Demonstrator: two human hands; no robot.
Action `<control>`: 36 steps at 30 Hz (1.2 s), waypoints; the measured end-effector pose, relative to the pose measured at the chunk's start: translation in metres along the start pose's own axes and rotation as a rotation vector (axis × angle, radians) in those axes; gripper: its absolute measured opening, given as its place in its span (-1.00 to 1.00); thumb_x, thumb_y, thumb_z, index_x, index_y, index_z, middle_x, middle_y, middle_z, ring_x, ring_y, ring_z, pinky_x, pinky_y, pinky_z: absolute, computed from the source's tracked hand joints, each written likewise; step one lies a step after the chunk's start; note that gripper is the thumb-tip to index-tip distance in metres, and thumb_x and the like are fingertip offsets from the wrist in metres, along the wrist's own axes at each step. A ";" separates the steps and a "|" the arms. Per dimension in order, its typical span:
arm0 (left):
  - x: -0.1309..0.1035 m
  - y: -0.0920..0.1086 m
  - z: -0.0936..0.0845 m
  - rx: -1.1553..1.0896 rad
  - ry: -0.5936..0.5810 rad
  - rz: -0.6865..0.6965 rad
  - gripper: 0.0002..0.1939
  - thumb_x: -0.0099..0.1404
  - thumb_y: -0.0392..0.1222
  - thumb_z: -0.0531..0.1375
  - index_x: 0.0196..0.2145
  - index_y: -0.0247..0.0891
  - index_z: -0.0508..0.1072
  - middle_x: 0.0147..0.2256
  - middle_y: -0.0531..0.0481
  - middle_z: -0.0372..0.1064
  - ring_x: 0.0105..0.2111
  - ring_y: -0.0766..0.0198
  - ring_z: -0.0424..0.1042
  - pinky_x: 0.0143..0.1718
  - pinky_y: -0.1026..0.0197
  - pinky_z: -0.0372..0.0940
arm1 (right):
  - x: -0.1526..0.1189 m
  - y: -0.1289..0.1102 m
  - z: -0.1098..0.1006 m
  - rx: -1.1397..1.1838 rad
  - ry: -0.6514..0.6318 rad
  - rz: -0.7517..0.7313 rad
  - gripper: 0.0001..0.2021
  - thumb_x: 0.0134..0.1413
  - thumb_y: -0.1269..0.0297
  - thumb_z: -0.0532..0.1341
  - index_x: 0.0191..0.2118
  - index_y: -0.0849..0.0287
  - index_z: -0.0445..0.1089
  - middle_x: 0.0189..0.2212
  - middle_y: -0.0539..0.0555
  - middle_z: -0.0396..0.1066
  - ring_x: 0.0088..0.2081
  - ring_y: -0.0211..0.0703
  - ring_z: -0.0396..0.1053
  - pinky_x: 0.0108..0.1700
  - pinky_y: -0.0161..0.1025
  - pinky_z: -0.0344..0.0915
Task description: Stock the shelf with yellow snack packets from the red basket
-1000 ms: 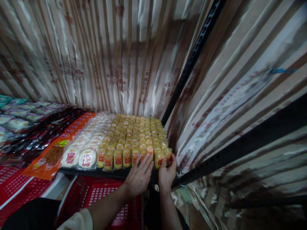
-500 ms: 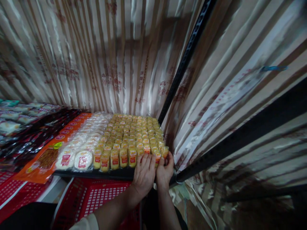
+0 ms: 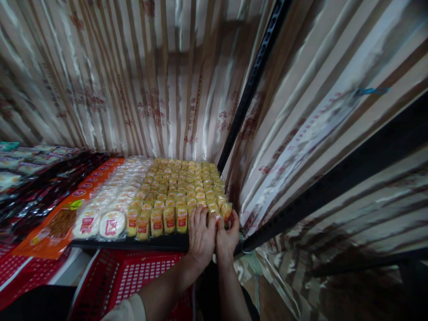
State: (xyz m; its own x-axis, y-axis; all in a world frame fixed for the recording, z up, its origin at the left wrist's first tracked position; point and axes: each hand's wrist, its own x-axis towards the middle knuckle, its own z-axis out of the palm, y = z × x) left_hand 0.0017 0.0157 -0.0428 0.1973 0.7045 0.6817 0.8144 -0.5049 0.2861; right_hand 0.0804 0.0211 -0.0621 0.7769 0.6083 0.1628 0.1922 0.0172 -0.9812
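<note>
Rows of small yellow wrapped cakes with red labels stand close together at the right end of a black shelf. My left hand lies against the front row with its fingers stretched over the packs, covering some of them. Close beside it, my right hand has its thumb and fingers around the wrapped cake at the right front corner. Left of the cakes are rows of round white wrapped pieces with red labels. The undersides of my fingers are hidden.
An orange snack bag, dark shiny packets and pale packets lie farther left. Red baskets stand below the shelf edge. A black upright post and a black slanting bar border the right, before striped sheeting.
The view has shifted slightly, so the shelf goods appear a little farther left. Both hands stay at the right front corner of the cakes, the left fingers slightly higher over the packs.
</note>
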 end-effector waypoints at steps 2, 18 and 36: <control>0.001 0.000 -0.002 -0.043 0.005 0.000 -0.81 0.28 -0.21 0.09 -0.16 -0.24 0.40 -0.11 -0.10 0.32 0.02 0.09 0.21 0.09 -0.08 0.16 | 0.000 0.002 0.000 -0.015 0.002 -0.006 -0.35 -0.07 0.05 0.14 0.14 0.26 0.12 0.08 0.29 0.23 0.06 0.03 0.25 0.11 -0.03 0.16; 0.019 -0.025 -0.029 -0.051 -0.038 -0.105 -0.83 0.24 -0.26 0.10 -0.21 -0.25 0.40 -0.21 -0.10 0.36 -0.07 0.08 0.27 0.13 -0.17 0.03 | 0.000 0.005 0.000 -0.117 0.026 -0.042 -0.42 0.03 0.05 0.05 0.14 0.25 0.14 0.06 0.27 0.26 0.04 0.03 0.26 0.09 -0.02 0.15; 0.015 -0.029 -0.018 0.054 -0.031 0.045 -0.80 0.22 -0.29 0.14 -0.18 -0.22 0.42 -0.14 -0.10 0.35 -0.02 0.08 0.27 0.11 -0.09 0.15 | -0.001 0.003 -0.001 -0.107 0.011 -0.088 -0.41 0.02 0.03 0.08 0.13 0.26 0.16 0.06 0.26 0.26 0.05 0.00 0.25 0.12 -0.05 0.12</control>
State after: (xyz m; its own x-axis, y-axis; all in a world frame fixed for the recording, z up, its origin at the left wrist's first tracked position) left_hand -0.0286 0.0314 -0.0289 0.2504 0.6973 0.6717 0.8326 -0.5091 0.2182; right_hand 0.0805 0.0198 -0.0650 0.7605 0.5993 0.2499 0.3228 -0.0150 -0.9463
